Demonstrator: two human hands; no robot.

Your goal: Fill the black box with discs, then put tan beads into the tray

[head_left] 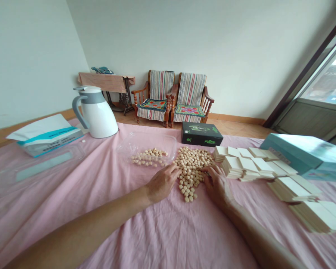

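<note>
The pile of small beige pellets (192,166) lies loose on the pink tablecloth (168,231), straight ahead of the person and between both hands, a spot either hand can reach without stretching. The left hand (162,182) rests palm down at the pile's left edge with its fingers bent and the tips among the outer pellets; whether a pellet is pinched under them cannot be told. The right hand (217,185) lies flat against the pile's right edge, fingers extended and gripping nothing, and the two hands seem placed to hem the heap in from both sides. Just behind and to the left of the pile sits a clear plastic tray (168,141), its near part holding a smaller scatter of the same pellets (149,157), near enough for a short move between heap and tray. To the right, touching the pile's far corner, low stacks of pale flat tiles (249,164) run in rows toward the table's edge. Behind them stand a black box (201,134) and a teal box (305,151). Well off to the left are a white jug (96,114), a tissue pack (49,136) and a clear lid (30,168).
</note>
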